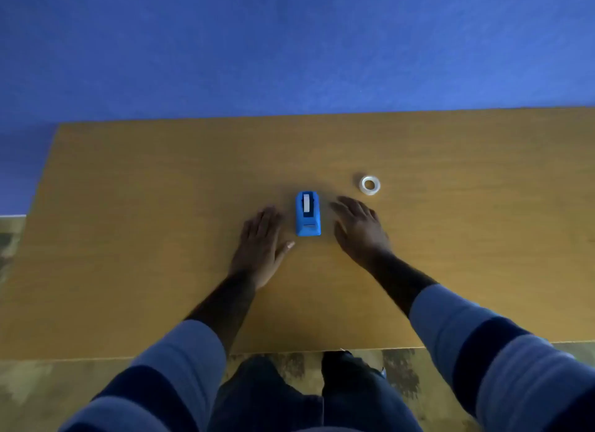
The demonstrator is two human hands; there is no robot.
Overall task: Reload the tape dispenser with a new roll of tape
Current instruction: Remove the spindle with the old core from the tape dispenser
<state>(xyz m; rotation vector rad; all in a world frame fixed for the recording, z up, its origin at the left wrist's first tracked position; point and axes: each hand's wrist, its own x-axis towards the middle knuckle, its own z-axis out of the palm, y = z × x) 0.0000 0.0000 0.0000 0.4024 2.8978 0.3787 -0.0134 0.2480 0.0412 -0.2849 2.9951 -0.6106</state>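
A person stands at the near edge of a wooden bench (pixel 128 206), both arms reaching in. The blue tape dispenser (pixel 308 213) sits about midway between the near and far edges, lengthwise toward the far edge, with what looks like a white roll or core showing in its slot. The new roll of tape (pixel 369 185) lies flat on the bench, a little nearer the far edge and off toward the right edge, apart from the dispenser.

The left hand (pixel 261 243) lies just beside the dispenser on one side, palm down, fingers stretched out flat and holding nothing. The right hand (pixel 359 227) is on the other side — fingers loosely spread, empty, between the dispenser and the new roll, touching neither as far as I can see.

Nothing seems begun yet; the job in hand looks like taking hold of the dispenser and getting the old core out. To do that well, I'd say the left hand should pin the body down against the bench so it doesn't skate on the smooth wood, while the right fingers pinch the core from above and lift it straight up out of its cradle — not sideways, which would jam it. Keep clear of the cutting edge, which I take to be at the near end of the dispenser. The new roll is close enough for the right hand to fetch afterwards.
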